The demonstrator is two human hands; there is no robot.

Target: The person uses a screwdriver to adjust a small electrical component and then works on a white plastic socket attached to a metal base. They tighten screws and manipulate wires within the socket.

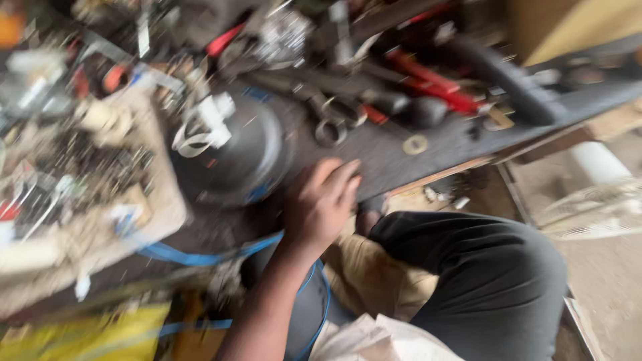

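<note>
The whole view is blurred by motion. My left hand lies on the front edge of a dark workbench, fingers stretched loosely toward the back, with nothing seen in it. Just left of it sits a round dark grey motor-like housing with white parts on top. A blue cable runs along the bench edge under my wrist. My right hand is out of the picture.
Pliers or scissors, red-handled tools, a brass washer and other metal parts crowd the bench. A tray of small parts is at left. My knee in dark trousers is at right, a yellow object below.
</note>
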